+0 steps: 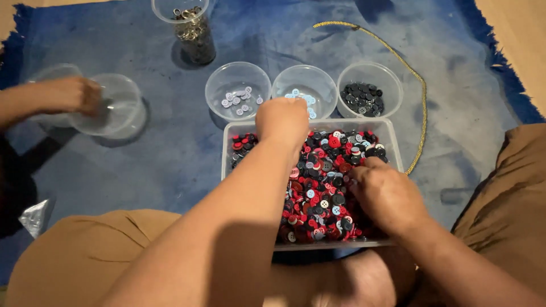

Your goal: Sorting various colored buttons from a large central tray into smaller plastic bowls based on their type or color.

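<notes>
A clear rectangular tub [392,142] full of mixed red, black, grey and pale blue buttons [324,193] rests in front of me. My left hand [282,120] reaches across its far rim toward the middle round bowl [304,82], fingers curled under; what they pinch is hidden. My right hand [387,193] rests in the button pile on the right side, fingers digging among the buttons. Three clear round bowls stand behind the tub: one with pale buttons [238,90], the middle with light blue ones, and the right one [369,88] with dark buttons.
Another person's hand [71,94] at the left touches clear stacked bowls [116,105]. A clear cup of metal pieces [193,28] stands at the back. A gold cord [418,91] curves over the blue cloth [170,159]. My knees frame the tub.
</notes>
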